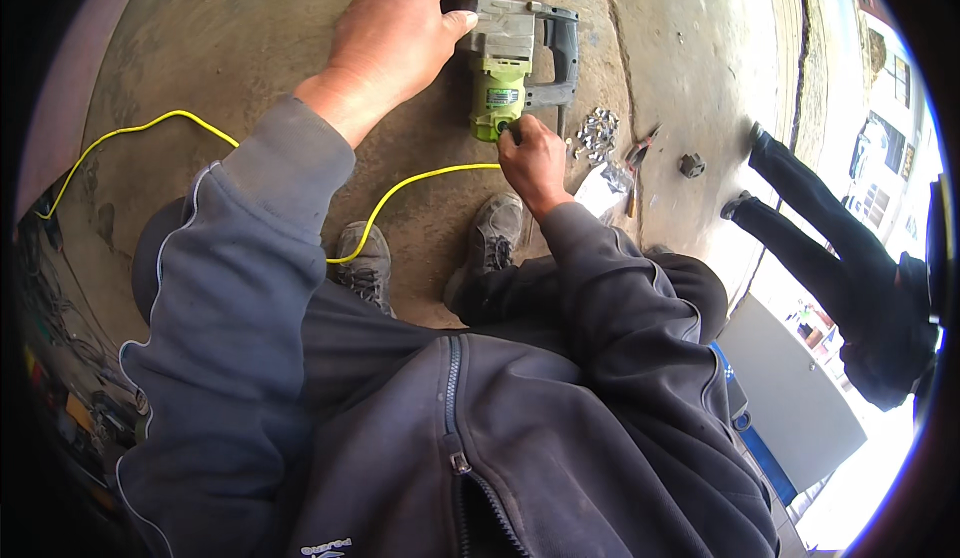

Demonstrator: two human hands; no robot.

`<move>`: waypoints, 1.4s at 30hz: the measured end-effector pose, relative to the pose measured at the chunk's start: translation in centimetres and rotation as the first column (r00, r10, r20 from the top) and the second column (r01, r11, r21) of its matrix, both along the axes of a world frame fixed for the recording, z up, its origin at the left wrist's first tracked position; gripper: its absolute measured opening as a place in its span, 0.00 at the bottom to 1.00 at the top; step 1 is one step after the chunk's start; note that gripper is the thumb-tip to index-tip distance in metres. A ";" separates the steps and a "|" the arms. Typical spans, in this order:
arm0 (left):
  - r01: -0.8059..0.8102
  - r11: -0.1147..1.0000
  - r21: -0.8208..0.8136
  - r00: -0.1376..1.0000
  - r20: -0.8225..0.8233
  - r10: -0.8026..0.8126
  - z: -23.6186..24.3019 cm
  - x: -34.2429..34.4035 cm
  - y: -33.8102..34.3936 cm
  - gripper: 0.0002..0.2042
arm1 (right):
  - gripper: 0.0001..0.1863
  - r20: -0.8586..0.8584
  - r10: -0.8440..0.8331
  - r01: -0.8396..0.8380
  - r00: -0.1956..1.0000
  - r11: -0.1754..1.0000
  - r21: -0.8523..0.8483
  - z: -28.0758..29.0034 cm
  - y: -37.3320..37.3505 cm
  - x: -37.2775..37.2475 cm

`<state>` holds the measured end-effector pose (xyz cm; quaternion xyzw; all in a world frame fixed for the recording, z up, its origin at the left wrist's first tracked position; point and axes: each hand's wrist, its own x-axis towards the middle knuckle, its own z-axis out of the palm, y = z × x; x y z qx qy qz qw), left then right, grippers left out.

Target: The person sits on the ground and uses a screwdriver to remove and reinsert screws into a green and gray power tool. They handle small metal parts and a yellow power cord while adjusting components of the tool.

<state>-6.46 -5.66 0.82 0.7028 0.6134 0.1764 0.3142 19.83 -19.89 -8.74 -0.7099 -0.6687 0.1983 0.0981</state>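
Note:
An electric hammer (502, 63) with a metal gear housing, a green motor casing and a dark rear handle lies on the concrete floor ahead of me. My left hand (400, 33) grips its left end, thumb and fingers around the dark round opening (459, 1). At the near end of the green casing, my right hand (537, 161) is closed, fingers curled against a small dark part. What lies inside that hand is mostly hidden. A yellow cord (420, 175) runs beneath my left arm and ends from view near my right hand.
Right of the hammer lie a pile of small metal pieces (597, 134), a white sheet (603, 190), pliers (642, 148) and a dark round metal part (691, 165). Another person (840, 248) stands at the right. Cables (70, 328) clutter the left edge. My shoes (495, 233) are close by.

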 end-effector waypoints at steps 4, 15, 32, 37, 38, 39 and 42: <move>0.001 1.000 -0.001 1.000 -0.002 -0.001 0.3 0.0 0.0 0.29 | 0.08 0.035 0.050 -0.049 0.998 0.999 -0.013 0.2 0.3 -0.2; -0.011 1.000 0.001 1.000 0.005 0.011 0.1 -0.1 -0.1 0.27 | 0.08 0.161 0.293 -0.290 0.942 0.956 -0.045 0.4 1.2 -0.1; -0.013 0.999 0.038 1.000 0.007 0.013 -0.1 0.0 -0.6 0.25 | 0.07 -0.007 0.106 -0.106 0.994 0.994 -0.027 1.0 0.8 -0.3; -0.016 1.000 0.012 1.000 0.024 0.016 -0.1 0.0 -0.5 0.26 | 0.08 -0.020 0.057 -0.057 0.998 0.998 -0.036 0.9 0.7 -0.1; -0.016 1.000 0.011 0.999 0.030 0.016 -0.1 0.0 -0.4 0.26 | 0.08 -0.009 0.055 -0.056 0.998 0.998 -0.040 0.9 0.6 -0.1; -0.019 1.000 0.001 0.999 0.033 0.019 0.0 0.0 -0.4 0.26 | 0.08 -0.019 0.054 -0.055 0.998 0.998 -0.036 0.9 0.6 0.0; -0.022 1.000 -0.010 0.999 0.035 0.022 0.2 0.0 -0.4 0.26 | 0.08 -0.035 0.067 -0.068 0.997 0.997 -0.028 0.7 0.6 0.2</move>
